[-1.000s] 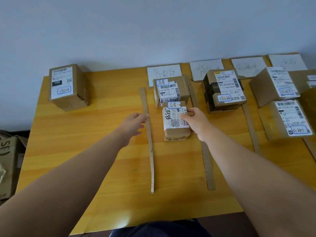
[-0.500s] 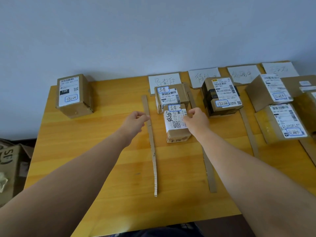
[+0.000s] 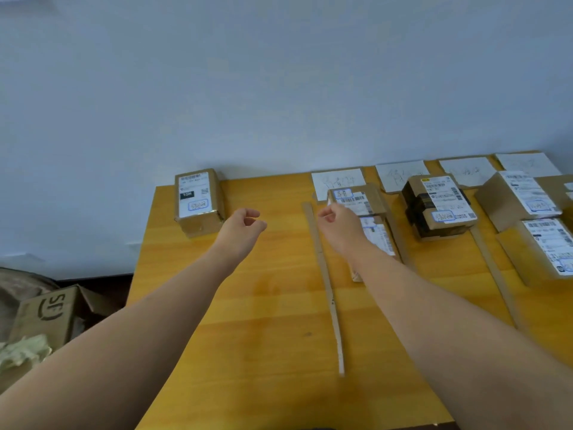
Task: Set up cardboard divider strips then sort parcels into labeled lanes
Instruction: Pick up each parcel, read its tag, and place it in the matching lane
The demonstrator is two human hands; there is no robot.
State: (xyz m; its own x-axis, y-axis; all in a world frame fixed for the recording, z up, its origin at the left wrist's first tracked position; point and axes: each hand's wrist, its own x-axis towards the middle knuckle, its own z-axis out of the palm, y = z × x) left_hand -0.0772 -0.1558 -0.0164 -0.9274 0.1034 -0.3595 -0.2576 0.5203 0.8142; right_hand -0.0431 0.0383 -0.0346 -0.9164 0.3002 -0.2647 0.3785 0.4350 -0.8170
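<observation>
A lone labelled parcel (image 3: pixel 198 201) stands at the table's far left corner. My left hand (image 3: pixel 245 225) hovers just to its right, fingers curled shut and holding nothing. My right hand (image 3: pixel 338 226) floats above the left divider strip (image 3: pixel 325 283), loosely open and off the small parcel (image 3: pixel 376 234), which lies in the first lane in front of another parcel (image 3: pixel 356 197). Two more strips (image 3: pixel 400 240) (image 3: pixel 493 268) mark the lanes to the right. White label cards (image 3: pixel 338 180) (image 3: pixel 400 173) (image 3: pixel 465 169) line the back edge.
The wooden table (image 3: pixel 248 305) stands against a pale wall. A dark-taped parcel stack (image 3: pixel 440 209) fills the second lane, and two boxes (image 3: pixel 514 197) (image 3: pixel 545 249) sit further right. An "SF" carton (image 3: pixel 46 315) with crumpled paper rests on the floor at left.
My right hand let go of the small parcel and moved left over the divider strip. My left hand moved left toward the lone parcel. The view swung upward and left.
</observation>
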